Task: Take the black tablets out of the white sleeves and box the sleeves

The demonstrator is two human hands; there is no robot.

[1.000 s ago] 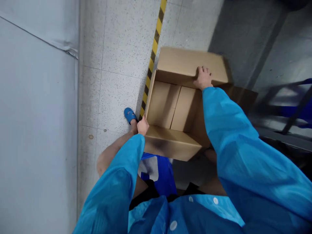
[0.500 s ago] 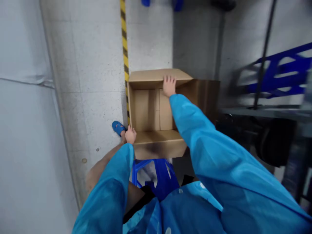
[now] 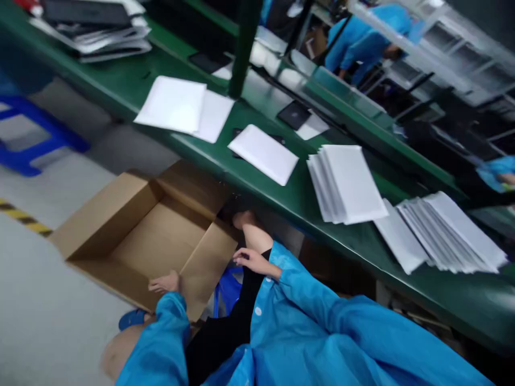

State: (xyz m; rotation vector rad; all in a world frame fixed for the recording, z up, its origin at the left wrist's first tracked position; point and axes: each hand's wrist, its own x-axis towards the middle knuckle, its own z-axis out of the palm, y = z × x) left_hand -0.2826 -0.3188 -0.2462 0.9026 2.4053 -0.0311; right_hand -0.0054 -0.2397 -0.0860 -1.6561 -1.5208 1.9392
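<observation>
An open cardboard box (image 3: pixel 107 217) stands low between my legs and the green workbench, its flaps spread outward. Its visible bottom is bare brown cardboard. My left hand (image 3: pixel 164 282) reaches over the near side of the box beside the near flap (image 3: pixel 209 262), with its fingers stretched out. Whether it touches the cardboard I cannot tell. Just right of that flap, above my thigh, my right hand (image 3: pixel 253 260) hovers with loosely bent fingers and nothing visible in it.
Flat white envelopes (image 3: pixel 263 153) and stacks of white envelopes (image 3: pixel 352 182) lie along the green workbench (image 3: pixel 298 206). A dark flat device (image 3: pixel 293 115) sits behind them. Blue stool (image 3: pixel 36 134) at left; a person in blue (image 3: pixel 366 40) bends over beyond the bench.
My view has swung up and right, bringing the bench into sight. My right hand has left the box's far flap and come back beside the near one. My left hand has left the box's left corner.
</observation>
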